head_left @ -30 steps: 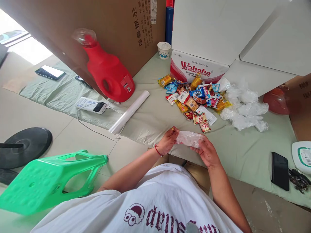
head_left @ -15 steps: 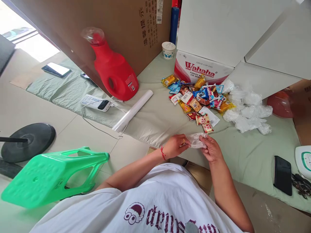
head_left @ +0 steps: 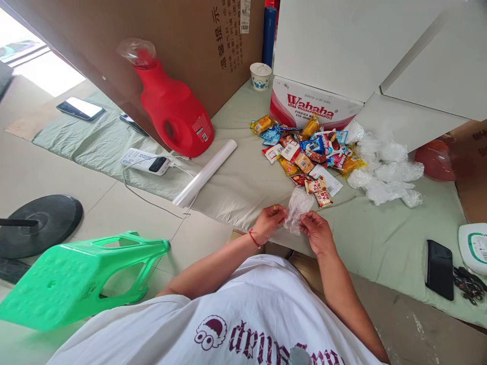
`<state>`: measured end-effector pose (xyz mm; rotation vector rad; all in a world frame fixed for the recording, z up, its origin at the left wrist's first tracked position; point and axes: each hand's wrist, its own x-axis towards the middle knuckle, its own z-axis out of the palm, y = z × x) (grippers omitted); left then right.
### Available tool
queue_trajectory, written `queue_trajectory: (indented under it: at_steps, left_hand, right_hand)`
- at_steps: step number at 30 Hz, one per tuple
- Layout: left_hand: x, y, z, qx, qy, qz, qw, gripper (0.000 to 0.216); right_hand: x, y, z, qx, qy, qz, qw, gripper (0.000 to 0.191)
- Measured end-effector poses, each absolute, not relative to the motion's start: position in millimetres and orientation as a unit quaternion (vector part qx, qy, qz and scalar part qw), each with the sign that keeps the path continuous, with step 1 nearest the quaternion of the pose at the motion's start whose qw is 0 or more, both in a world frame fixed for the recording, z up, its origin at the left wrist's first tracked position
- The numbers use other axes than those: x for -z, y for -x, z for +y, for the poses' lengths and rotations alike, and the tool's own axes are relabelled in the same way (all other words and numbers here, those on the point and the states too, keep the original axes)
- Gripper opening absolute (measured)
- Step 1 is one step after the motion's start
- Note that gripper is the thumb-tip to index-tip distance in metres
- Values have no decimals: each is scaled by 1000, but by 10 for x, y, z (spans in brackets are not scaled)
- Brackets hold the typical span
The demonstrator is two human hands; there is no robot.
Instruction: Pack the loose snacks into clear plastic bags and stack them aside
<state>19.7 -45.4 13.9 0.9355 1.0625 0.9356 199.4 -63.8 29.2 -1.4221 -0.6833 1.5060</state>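
Observation:
A crumpled clear plastic bag point(head_left: 298, 209) hangs between my two hands at the table's front edge. My left hand point(head_left: 271, 223) pinches its left side; a ring and a red string bracelet show on that arm. On the opposite side my right hand point(head_left: 316, 230) grips the bag between thumb and fingers. Just beyond the bag lies a pile of wrapped snacks point(head_left: 304, 162) in yellow, blue, red and white packets. Two small cream-and-red packets point(head_left: 315, 184) are nearest to my hands. To the right of the pile sits a heap of crumpled clear plastic bags point(head_left: 391, 172).
A roll of clear film point(head_left: 205, 172), a power bank point(head_left: 146, 161) with a cable and a red jug point(head_left: 177, 109) lie left. Behind the snacks stand a Wahaha carton point(head_left: 315, 104) and a paper cup point(head_left: 261, 77). A black phone point(head_left: 439, 269) rests right; a green stool point(head_left: 87, 279) is on the floor.
The bag was stretched sideways between my hands and now hangs more upright and opened out. Both hands have moved slightly left. The view has shifted a little.

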Motion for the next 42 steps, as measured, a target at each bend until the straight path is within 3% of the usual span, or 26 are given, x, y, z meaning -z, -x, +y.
queue_trajectory:
  at_steps: [9,15,19,26,29,32,42]
  left_hand:
    - [-282,-289,-521,-392,-485,446,643,36]
    - [-257,-138,-392,-438,-324,407,733,38]
    - [-279,133,-328,-441,-222,359,792,40]
    - [-321,141,-343,-441,-198,337,808,39]
    - [-333,98,-349,-437,-211,335,808,39]
    - [-330,128,-351,-451,-228,335,795,35]
    - [-296,400,-243,-500,-212,372,753,36]
  right_hand:
    - [-365,-2043,-655,-617,588,-301,428,45]
    - [-359,-2300,-692,-617,575,-280,458,46]
    - [-365,-2622,-779,-625,586,-294,423,46]
    - [-319,-2559,-709,-464,664,-356,465,47]
    - [-251,-2365,-581,-432,669,-435,420,50]
    - [-184,-2239,-487,-414,655,-518,361,32]
    - [-389,-2790,-736,-506,648,-414,391,39]
